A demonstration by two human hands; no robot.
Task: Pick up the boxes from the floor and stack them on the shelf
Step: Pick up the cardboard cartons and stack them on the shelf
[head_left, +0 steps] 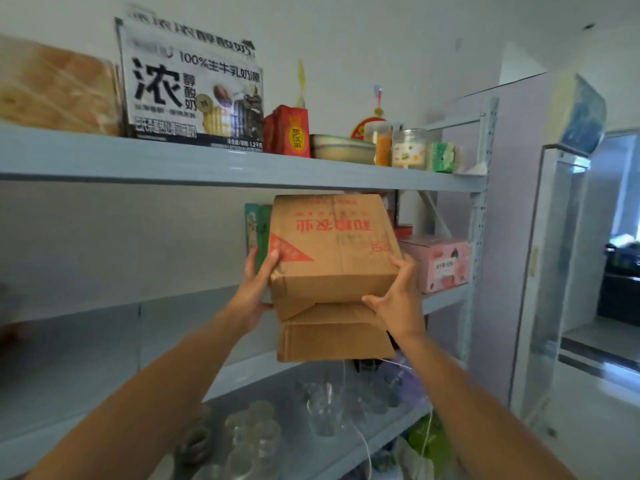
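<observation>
Both hands hold a brown cardboard box up in front of the shelf, at the middle tier. Its top edge is just under the top board, and it sits tilted with the red print upside down. The left hand grips the lower left corner with the thumb on the near face; the other fingers go round the side, out of sight. The right hand grips the lower right corner, thumb up along the edge and fingers curled under the bottom. The box's bottom flap hangs open below the hands. What is in the box can't be seen, and whether its far end rests on the middle board can't be told. On the top board, from the left, are a film-wrapped brown case, a white milk carton case with black print, red packs, stacked bowls and an orange-filled jar. Next to that come a clear jar, its contents hidden behind the label, and a green pack. On the middle board a green carton shows just behind the box's left side, and a closed pink box stands to its right. The lower board carries a cluster of clear glasses standing upright, blurred. A green bag lies below, to the right.
</observation>
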